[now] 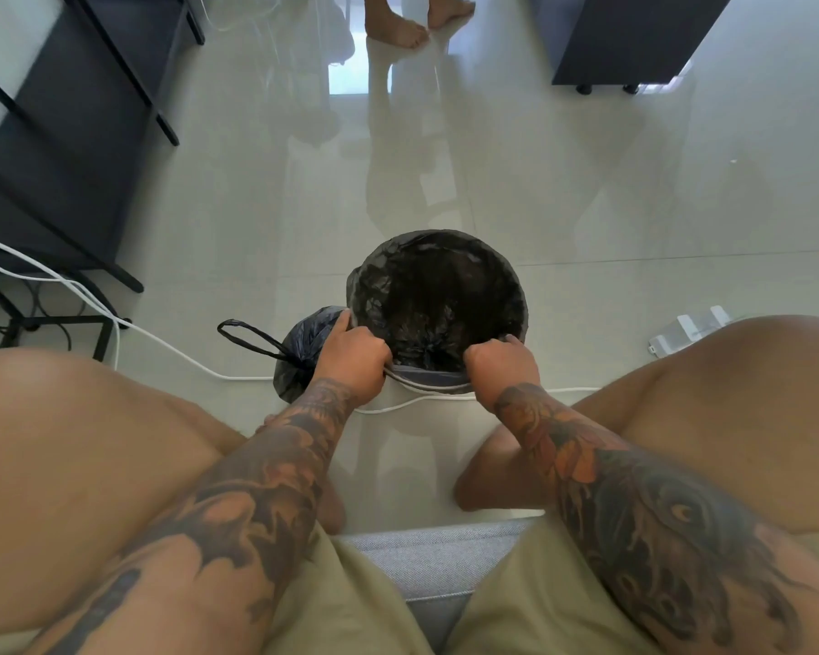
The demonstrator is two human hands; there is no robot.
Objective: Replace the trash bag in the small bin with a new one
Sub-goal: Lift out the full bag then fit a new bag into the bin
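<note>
**Both hands at the near rim of the lined bin**

While the person sits on a grey fabric seat (438,557) with bare knees spread to either side, both tattooed forearms reach down to a small round bin (438,376) standing on the glossy pale tiled floor (587,205) between the legs. A crinkled black plastic trash bag (438,295) lines the bin, its mouth open wide and its edge folded over the far and side parts of the rim. The left hand (353,354) is closed in a fist on the bag's edge at the near-left of the rim, and the right hand (502,366) is closed the same way on the bag's edge at the near-right. Between the two fists a strip of the bin's near wall shows grey, with the bag's edge stretched across just above it.

Just beside the bin on its left, touching or nearly touching it, a second black plastic bag (303,342) lies on the floor, full and tied shut, its looped drawstring handle (247,335) pointing left. A white cable (162,342) runs across the floor from the left, passing under the tied bag and close in front of the bin. A black metal-framed rack (67,134) stands at the far left, a dark cabinet on small feet (625,35) at the far right, and a second person's bare feet (417,26) show at the top edge. A small white object (691,328) lies on the floor beside the right knee.
</note>
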